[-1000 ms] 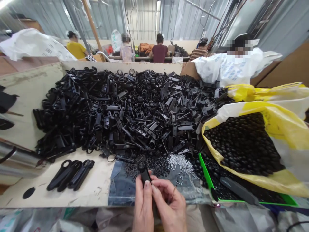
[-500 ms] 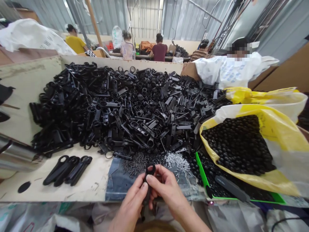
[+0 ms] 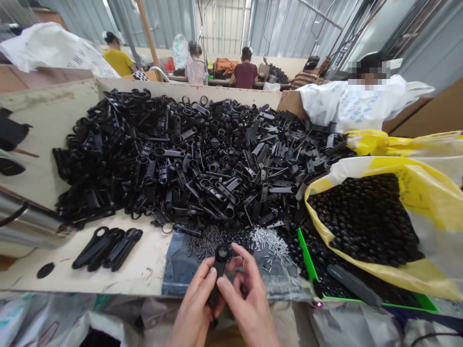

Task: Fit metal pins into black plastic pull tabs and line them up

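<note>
Between my hands is a black plastic handle (image 3: 219,262) with a round ring at its upper end, held upright over the table's front edge. My left hand (image 3: 197,296) is closed around its left side, thumb along the front. My right hand (image 3: 246,291) is at its right side, thumb touching the handle, its index finger raised off the ring and the others curled; whether those fingers hold a small part is hidden. Just beyond my hands, small dark screws (image 3: 204,243) and silvery pins (image 3: 269,243) lie on a blue denim cloth (image 3: 177,270).
A big heap of black plastic parts (image 3: 195,159) fills the table. Several similar handles (image 3: 104,248) lie in a row at left, near a metal cylinder (image 3: 29,221). At right are a green tray (image 3: 307,260) and a yellow-white sack (image 3: 434,207) of black balls. Other people work behind.
My right hand's fingers have come off the handle's ring, and the index finger is now lifted. My left hand keeps its hold. The view has shifted slightly left.
</note>
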Demonstrator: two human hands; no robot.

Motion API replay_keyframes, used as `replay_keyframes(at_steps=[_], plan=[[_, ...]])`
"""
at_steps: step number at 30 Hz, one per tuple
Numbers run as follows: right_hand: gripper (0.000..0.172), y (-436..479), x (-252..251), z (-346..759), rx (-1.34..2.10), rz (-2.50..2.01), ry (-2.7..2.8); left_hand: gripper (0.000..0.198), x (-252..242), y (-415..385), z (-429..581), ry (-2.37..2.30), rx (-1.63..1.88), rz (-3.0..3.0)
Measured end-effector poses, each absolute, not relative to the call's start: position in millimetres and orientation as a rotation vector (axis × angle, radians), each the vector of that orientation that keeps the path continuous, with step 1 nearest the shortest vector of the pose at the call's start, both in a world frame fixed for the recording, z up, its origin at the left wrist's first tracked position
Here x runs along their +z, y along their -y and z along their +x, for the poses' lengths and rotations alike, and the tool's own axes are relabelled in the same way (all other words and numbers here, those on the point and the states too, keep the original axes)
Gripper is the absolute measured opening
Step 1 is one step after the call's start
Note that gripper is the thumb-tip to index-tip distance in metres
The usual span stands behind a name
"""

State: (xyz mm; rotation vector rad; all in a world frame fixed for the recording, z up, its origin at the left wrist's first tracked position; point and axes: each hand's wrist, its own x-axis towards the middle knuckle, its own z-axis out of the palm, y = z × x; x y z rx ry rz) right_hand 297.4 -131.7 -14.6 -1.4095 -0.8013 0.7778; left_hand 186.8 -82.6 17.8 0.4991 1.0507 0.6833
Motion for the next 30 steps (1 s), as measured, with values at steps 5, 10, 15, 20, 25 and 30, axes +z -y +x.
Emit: replay_keyframes(at_steps=[5, 10, 15, 20, 25, 30], plan=[[0.020, 136, -14, 304, 0.234, -1.370, 1.466, 0.057, 27, 73, 193, -1.078, 0.754, 0.260], [0.021, 127, -5, 306, -0.018, -1.339, 1.635, 0.055, 31, 73, 200, -1.151, 0.824, 0.190], [0.018, 122, 2, 305, -0.115, -1.360, 1.662, 0.060, 22, 76, 200, -1.094, 0.887, 0.222], [0.025, 122, 2, 305, -0.125, -1.411, 1.696, 0.060, 17, 76, 202, -1.101, 0.906, 0.170], [0.025, 124, -3, 305, -0.047, -1.359, 1.639, 0.056, 21, 77, 205, -1.136, 0.898, 0.162], [0.022, 123, -4, 302, -0.073, -1.332, 1.659, 0.058, 17, 80, 205, -1.113, 0.919, 0.223]])
